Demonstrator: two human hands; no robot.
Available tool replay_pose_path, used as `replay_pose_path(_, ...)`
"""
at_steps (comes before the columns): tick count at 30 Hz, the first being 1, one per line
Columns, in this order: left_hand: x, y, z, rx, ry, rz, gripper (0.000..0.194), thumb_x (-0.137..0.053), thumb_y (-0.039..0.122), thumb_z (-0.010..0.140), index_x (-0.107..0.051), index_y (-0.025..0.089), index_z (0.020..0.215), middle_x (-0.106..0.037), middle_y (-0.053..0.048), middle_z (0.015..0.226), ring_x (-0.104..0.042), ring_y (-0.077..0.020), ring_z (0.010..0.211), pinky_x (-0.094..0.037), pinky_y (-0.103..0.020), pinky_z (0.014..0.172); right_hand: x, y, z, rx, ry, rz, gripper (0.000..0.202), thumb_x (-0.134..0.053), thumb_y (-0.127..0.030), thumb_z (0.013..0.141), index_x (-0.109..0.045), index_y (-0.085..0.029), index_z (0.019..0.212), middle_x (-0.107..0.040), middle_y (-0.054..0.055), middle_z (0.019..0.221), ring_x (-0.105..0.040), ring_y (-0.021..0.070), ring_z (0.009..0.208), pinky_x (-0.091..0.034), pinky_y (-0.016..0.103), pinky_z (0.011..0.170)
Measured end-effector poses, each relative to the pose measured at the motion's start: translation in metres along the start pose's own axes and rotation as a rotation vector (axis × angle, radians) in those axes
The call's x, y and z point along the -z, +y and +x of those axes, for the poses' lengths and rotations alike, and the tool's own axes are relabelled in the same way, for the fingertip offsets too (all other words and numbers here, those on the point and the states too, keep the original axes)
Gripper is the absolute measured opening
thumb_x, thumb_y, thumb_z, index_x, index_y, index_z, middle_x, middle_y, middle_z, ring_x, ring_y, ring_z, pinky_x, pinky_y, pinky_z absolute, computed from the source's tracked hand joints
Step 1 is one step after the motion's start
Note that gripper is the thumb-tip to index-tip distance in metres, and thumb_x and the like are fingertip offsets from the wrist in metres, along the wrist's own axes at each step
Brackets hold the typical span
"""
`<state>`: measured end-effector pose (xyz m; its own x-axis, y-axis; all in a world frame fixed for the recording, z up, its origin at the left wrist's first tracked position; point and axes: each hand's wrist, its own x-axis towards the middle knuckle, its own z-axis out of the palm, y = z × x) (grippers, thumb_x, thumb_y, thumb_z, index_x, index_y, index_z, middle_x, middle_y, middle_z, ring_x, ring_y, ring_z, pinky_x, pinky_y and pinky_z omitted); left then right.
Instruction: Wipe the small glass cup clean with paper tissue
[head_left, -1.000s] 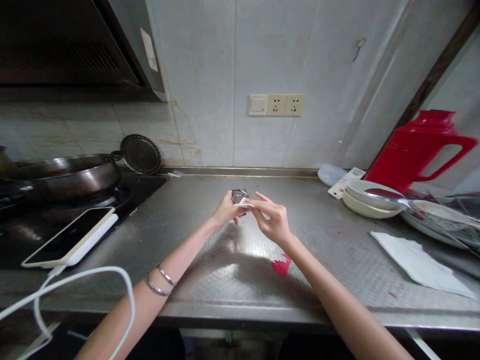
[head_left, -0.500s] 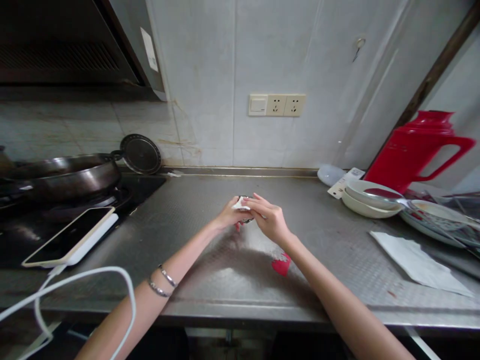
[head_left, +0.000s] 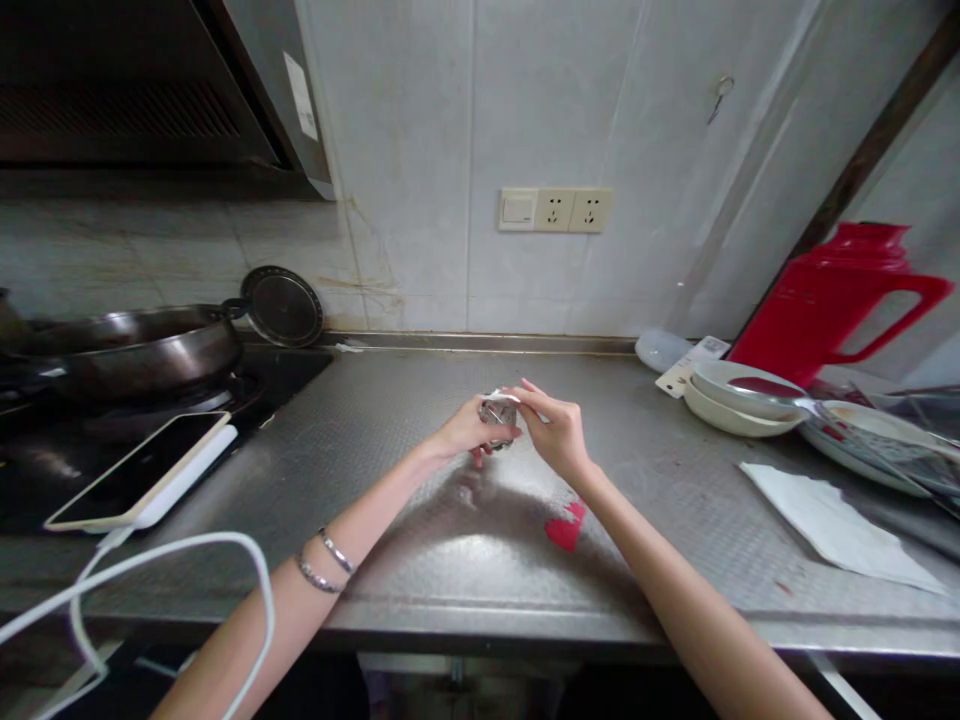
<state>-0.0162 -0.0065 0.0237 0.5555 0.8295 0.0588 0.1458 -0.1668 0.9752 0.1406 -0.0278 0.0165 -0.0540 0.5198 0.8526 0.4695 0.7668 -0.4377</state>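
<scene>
Over the middle of the steel counter (head_left: 390, 400), my left hand (head_left: 463, 430) is closed round a small silvery round object with a patterned face (head_left: 496, 415); its exact kind is not clear. A bit of white tissue (head_left: 502, 396) lies along the object's top edge. Right beside it, my right hand (head_left: 551, 420) has its thumb and fingers pinched on the tissue at the object's upper right. Part of the object is hidden by my left fingers. Nearer the front edge, below my hands, a torn red piece (head_left: 564, 528) lies on the counter.
To the left, a phone (head_left: 142, 475) with a white cable (head_left: 187, 542) rests by the stove, near a pan (head_left: 142, 345) and a round black lid (head_left: 282, 306). At right stand stacked bowls (head_left: 739, 410), a red thermos (head_left: 832, 290) and a folded white tissue (head_left: 840, 530).
My right hand has shifted slightly right, off the front of the silvery object, so its patterned face shows. The white tissue has moved up to its top edge.
</scene>
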Motion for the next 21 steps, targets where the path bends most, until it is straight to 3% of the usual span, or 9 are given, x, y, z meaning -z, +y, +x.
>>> replay_pose_path(5,0.001,0.002,0.001,0.059,0.167,-0.061,0.043,-0.076,0.034,0.065,-0.053,0.016,0.096,-0.054,0.005,0.061,-0.048,-0.0057,0.042,-0.036,-0.014,0.034,0.000,-0.006,-0.003,0.030,-0.034,-0.006,0.023,-0.051,-0.024,0.087,-0.073,-0.029,0.095,-0.074,-0.004,0.095,-0.070,0.0224,0.092,-0.052,0.043,0.095)
replay_pose_path(8,0.002,-0.002,0.003,0.074,0.236,-0.071,0.047,-0.077,0.035,0.064,-0.050,0.017,0.098,-0.056,0.004,0.063,-0.050,-0.0071,0.043,-0.037,-0.015,0.033,0.003,-0.009,-0.003,-0.023,-0.016,-0.033,0.020,-0.054,-0.029,0.086,-0.074,-0.026,0.088,-0.075,0.000,0.087,-0.072,0.0234,0.083,-0.058,0.035,0.079)
replay_pose_path(12,0.004,-0.009,0.006,0.080,0.287,-0.031,0.054,-0.079,0.035,0.062,-0.046,0.017,0.100,-0.055,0.004,0.065,-0.051,-0.0083,0.045,-0.036,-0.016,0.033,0.006,-0.006,0.000,-0.177,0.034,-0.005,0.025,-0.055,-0.037,0.085,-0.075,-0.021,0.083,-0.075,0.002,0.079,-0.070,0.0213,0.070,-0.054,0.028,0.062)
replay_pose_path(17,0.001,-0.012,0.005,-0.039,0.209,-0.046,0.066,-0.083,0.032,0.057,-0.042,0.017,0.107,-0.057,0.001,0.078,-0.054,-0.0078,0.054,-0.037,-0.013,0.034,0.007,0.007,0.006,-0.327,0.214,0.008,0.032,-0.053,-0.042,0.086,-0.073,-0.017,0.084,-0.070,0.002,0.071,-0.064,0.0177,0.064,-0.051,0.027,0.059)
replay_pose_path(21,-0.004,-0.012,0.003,-0.126,0.133,-0.074,0.073,-0.083,0.030,0.057,-0.039,0.019,0.115,-0.055,0.001,0.084,-0.052,-0.0060,0.055,-0.037,-0.012,0.036,0.003,0.012,0.007,-0.488,0.092,0.257,0.034,-0.058,-0.047,0.081,-0.070,-0.015,0.078,-0.068,0.002,0.071,-0.063,0.0163,0.066,-0.055,0.029,0.062)
